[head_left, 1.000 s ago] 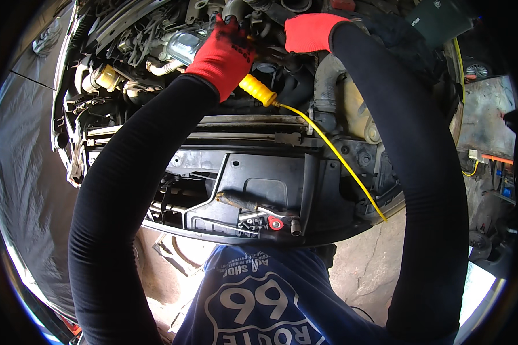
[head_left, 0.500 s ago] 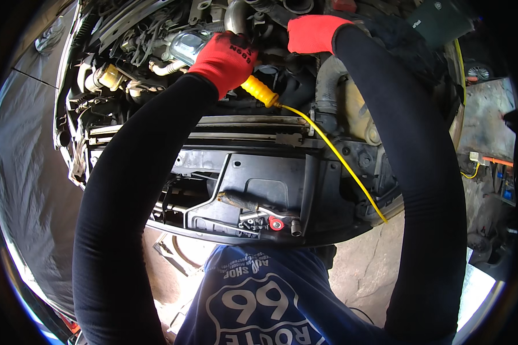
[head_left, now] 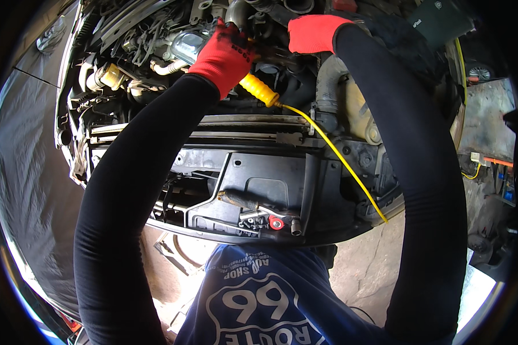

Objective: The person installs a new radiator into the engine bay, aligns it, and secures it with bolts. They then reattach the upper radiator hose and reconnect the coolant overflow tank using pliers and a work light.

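Over the engine bay, my left hand (head_left: 223, 57), in a red glove with dark fingertips, reaches in beside a metal pipe (head_left: 236, 12). Its fingers look lifted and apart, though part of them is hidden. Under this hand runs the ribbed yellow handle (head_left: 260, 91) of a corded work light; its shiny head (head_left: 188, 47) shows on the other side of the glove. Farther right, my right hand (head_left: 313, 34), also red-gloved, is bent down among dark hoses. It looks closed, with the fingertips and anything in them out of sight.
The yellow cord (head_left: 343, 159) crosses the front of the car between my arms. On the black front panel (head_left: 270, 167) lie a ratchet (head_left: 259, 207), a red round part (head_left: 276, 223) and several small fasteners. A dark cover (head_left: 34, 172) drapes the left side.
The fingers of my left hand have lifted and spread toward the metal pipe. My right hand holds its place, and the work light has hardly moved.
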